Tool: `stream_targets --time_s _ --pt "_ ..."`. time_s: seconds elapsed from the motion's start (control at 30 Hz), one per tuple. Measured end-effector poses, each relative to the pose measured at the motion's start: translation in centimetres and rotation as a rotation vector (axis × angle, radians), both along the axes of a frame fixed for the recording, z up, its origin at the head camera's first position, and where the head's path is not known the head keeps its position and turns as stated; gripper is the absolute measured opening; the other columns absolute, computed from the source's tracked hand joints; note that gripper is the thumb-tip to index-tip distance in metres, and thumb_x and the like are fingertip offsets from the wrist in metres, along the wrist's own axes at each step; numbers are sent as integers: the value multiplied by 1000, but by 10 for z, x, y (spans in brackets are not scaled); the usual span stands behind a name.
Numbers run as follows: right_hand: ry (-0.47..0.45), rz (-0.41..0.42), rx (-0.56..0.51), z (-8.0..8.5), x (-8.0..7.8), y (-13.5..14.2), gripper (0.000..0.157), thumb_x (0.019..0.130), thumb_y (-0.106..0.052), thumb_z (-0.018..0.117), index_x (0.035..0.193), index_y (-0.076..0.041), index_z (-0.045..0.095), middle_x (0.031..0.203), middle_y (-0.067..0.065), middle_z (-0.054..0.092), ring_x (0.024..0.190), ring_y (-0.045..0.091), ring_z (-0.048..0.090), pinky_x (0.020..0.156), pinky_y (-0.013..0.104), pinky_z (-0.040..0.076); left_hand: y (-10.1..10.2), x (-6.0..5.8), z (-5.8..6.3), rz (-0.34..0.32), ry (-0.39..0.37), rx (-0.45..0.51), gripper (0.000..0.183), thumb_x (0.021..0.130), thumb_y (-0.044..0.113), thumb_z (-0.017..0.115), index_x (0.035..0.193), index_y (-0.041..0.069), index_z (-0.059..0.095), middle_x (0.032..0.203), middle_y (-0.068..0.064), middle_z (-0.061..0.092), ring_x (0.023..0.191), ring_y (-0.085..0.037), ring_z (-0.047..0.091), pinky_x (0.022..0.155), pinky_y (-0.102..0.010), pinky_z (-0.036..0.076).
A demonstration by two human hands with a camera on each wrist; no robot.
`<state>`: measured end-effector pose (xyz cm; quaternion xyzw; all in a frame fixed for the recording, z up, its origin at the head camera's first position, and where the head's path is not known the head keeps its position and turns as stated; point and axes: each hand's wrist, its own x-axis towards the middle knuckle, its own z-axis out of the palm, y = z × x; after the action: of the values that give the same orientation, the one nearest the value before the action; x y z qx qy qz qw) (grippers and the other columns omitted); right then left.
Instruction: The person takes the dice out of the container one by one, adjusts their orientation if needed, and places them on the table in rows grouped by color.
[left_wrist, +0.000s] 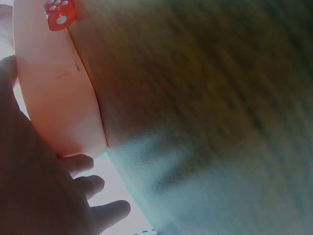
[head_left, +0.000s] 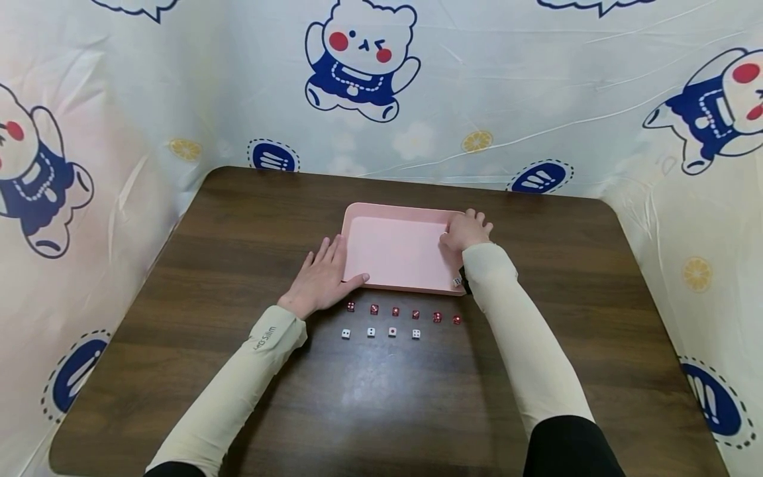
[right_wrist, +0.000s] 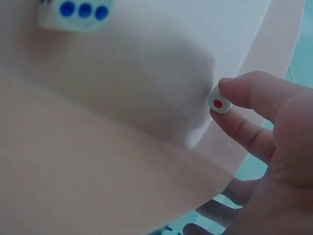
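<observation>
A pink tray (head_left: 393,245) lies on the table. At its left side, my left hand (head_left: 322,275) has fingers spread and straight, touching the edge, thumb along the front rim. Over the tray's far right corner, my right hand (head_left: 467,230) pinches a white die (right_wrist: 220,101) between thumb and finger; a red single dot faces the camera. Another white die (head_left: 457,282) with blue dots sits in the tray's near right corner, partly hidden by the right wrist in the head view. The left wrist view catches a red die (left_wrist: 59,13) close to the tray wall.
In front of the tray runs a row of several red dice (head_left: 396,311). Nearer still is a row of several white dice (head_left: 392,332). The dark wooden table (head_left: 238,371) has a printed sheet (head_left: 507,86) hanging round its back and sides.
</observation>
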<state>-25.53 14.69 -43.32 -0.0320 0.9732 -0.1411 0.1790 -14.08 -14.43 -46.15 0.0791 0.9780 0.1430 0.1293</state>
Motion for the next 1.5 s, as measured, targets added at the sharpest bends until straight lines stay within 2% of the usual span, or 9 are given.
stream_targets --time_s 0.37,0.7,0.9,1.5 --pt "16 8 11 2 2 3 24 89 -31 59 85 -7 62 120 23 44 120 41 29 101 61 22 0 0 0 -1 -2 -2 104 86 78 30 155 8 -3 164 -12 1 151 -33 1 118 -60 11" --pt "31 20 22 5 -1 4 34 87 -35 59 69 -5 60 122 22 45 118 39 28 99 59 22 0 0 0 -6 -2 -2 104 86 80 28 155 9 -3 164 -11 1 151 -32 1 117 -60 13" --pt "17 20 28 8 0 4 35 87 -37 60 71 -5 64 129 22 43 122 40 27 102 61 22 0 -1 -1 -4 -1 -3 104 86 80 29 155 9 -4 164 -12 2 151 -33 2 117 -61 12" --pt "40 0 -2 11 4 9 35 86 -35 64 70 -4 65 132 20 44 122 37 27 104 58 21 1 -1 -2 -5 12 2 103 86 79 30 155 10 -4 164 -12 4 151 -33 3 117 -61 13"
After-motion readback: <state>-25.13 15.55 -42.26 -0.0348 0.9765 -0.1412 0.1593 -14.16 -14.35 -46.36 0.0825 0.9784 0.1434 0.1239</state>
